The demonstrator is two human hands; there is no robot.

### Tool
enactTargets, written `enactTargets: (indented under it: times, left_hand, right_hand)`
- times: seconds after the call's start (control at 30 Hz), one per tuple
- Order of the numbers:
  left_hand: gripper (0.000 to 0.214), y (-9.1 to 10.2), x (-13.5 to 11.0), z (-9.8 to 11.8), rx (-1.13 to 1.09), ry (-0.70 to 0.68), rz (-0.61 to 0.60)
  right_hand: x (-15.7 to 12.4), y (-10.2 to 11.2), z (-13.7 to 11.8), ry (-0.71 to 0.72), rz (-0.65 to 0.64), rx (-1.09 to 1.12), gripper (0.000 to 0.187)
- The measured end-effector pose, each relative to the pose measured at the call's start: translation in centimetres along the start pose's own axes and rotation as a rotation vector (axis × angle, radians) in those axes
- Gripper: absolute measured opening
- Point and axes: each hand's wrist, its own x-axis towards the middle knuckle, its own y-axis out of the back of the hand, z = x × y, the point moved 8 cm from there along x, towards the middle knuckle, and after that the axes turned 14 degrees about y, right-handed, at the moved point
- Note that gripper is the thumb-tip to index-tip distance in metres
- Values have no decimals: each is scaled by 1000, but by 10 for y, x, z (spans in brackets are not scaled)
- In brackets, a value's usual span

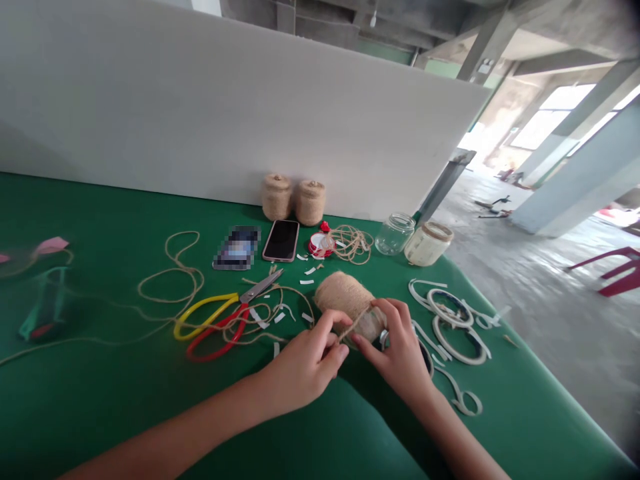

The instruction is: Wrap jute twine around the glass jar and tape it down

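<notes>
A jar (343,295) partly wrapped in jute twine lies tilted on its side in front of me, its lower part still pale and bare. My right hand (400,350) holds the jar at its right end, with thumb and fingers around it. My left hand (310,367) pinches a strand of twine (357,321) that crosses the jar's near side. Loose twine (193,270) trails in loops to the left. Scissors (245,312) with one yellow and one red handle lie open under some of these loops.
Two twine-wrapped jars (310,203) stand by the white panel (240,120). Two phones, including one with a dark screen (281,241), lie before them. A glass jar (395,235), a cream-coloured jar (429,245) and tape rolls (459,341) are at right. Paper scraps (307,282) dot the green table (125,413).
</notes>
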Motion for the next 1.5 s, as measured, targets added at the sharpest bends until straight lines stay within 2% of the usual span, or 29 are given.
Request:
enactTargets:
  times: [0.1,0.2,0.3,0.43,1.0,1.27,1.5]
  left_hand:
    - [36,5,-3,5,217,-88,142]
    - [47,2,-6,2,407,-183,226]
    - [58,-5,-6,-4,599,-234,266]
    - [71,-12,-3,-12,764,-220,268]
    - [70,-18,-11,-8,1052,-354,450]
    - [74,-17,-7,-11,1049,-298,414]
    - [75,-17,-5,-14,977,-264,370]
  right_hand:
    - [0,0,0,-2,-6,0,48]
    - [0,-1,-1,12,-9,-10,48]
    - [-1,-1,-2,25,-7,-24,48]
    - [-1,-2,-1,26,-10,-47,49]
    - [-1,-2,-1,29,-26,-55,50]
    - [-1,-2,-3,43,-23,-89,51]
    - [-3,-4,-4,9,-116,-234,60]
